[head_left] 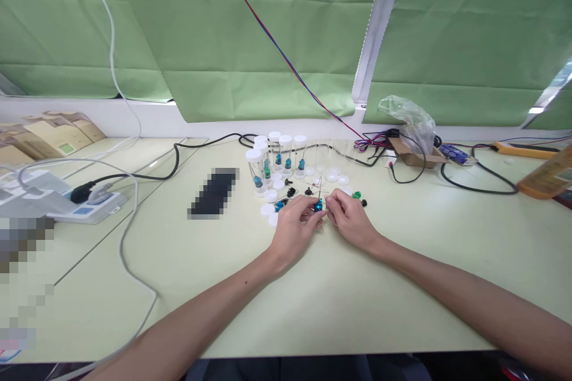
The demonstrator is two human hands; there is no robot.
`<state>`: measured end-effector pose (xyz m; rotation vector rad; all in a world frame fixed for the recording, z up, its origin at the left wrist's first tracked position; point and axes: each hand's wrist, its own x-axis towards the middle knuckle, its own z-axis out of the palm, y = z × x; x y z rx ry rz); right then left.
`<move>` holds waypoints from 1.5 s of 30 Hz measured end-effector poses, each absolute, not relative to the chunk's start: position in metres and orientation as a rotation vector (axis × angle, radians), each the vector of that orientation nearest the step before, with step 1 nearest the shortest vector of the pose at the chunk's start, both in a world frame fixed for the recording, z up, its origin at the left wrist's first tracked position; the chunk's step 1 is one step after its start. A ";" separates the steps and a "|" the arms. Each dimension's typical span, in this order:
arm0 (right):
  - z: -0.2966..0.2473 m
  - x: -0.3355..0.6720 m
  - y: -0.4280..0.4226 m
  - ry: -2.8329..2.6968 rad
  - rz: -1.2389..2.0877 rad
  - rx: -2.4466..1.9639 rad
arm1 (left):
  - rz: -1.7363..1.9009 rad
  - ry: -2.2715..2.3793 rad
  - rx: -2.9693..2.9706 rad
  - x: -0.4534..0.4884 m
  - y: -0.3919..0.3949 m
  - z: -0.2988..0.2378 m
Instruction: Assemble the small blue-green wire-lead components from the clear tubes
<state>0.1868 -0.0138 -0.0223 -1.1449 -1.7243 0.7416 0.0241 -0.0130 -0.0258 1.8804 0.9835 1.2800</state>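
Between its thumb and fingers my left hand [295, 223] pinches a small blue part [318, 206] with a thin stem standing up from it. Close on its right, the fingertips of my right hand [351, 214] are pressed together near that part; what they hold, if anything, is too small to tell. Behind my hands stand several clear tubes with white caps [254, 156], blue or green parts inside them. White caps [270, 196], small black parts [291, 191] and another blue part [279, 206] lie around my left hand. A green part [356, 194] lies beyond my right hand.
A blurred dark rectangle [214, 193] lies left of the tubes. Farther left are a white power strip [89, 208] with cables and cardboard boxes [53, 134]. At the back right are an open cardboard box [415, 158], a clear plastic bag [413, 119] and an orange bottle [547, 175].
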 end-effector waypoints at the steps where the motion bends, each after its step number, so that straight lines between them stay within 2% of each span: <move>1: -0.023 0.187 -0.013 -1.712 0.766 -1.144 | 1.280 0.978 1.874 0.024 -0.013 -0.025; 15: -0.023 0.186 -0.011 -1.567 1.045 -1.117 | 1.295 0.959 1.857 0.025 -0.013 -0.023; 45: -0.023 0.188 -0.011 -1.503 1.273 -1.001 | 1.166 0.933 1.809 0.022 -0.011 -0.023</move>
